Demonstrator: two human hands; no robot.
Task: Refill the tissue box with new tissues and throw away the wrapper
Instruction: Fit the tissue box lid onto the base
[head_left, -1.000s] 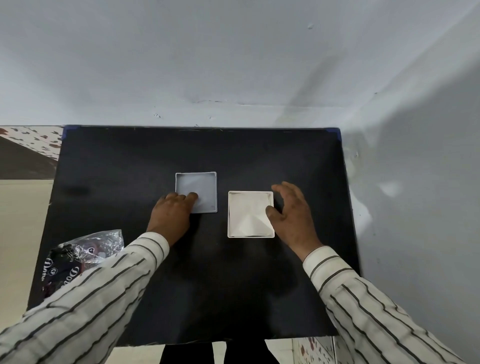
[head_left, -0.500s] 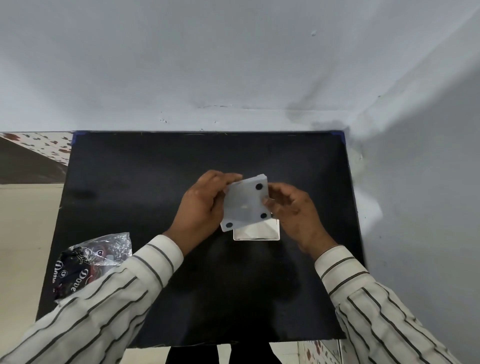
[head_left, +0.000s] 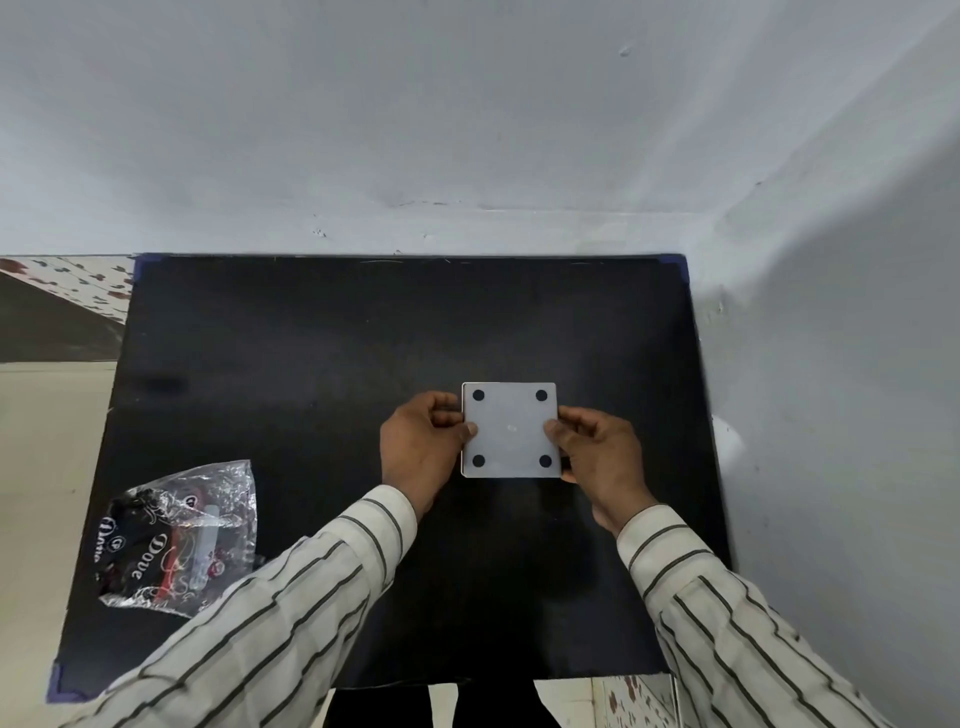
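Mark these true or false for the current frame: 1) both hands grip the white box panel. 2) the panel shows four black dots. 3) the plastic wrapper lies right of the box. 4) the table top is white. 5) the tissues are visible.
1) True: the left hand and right hand hold opposite edges of the white box panel.
2) True: one dot near each corner.
3) False: the plastic wrapper lies at the table's near left, apart from the box.
4) False: the table top is black.
5) False: the panel covers whatever sits under it; no tissues show.
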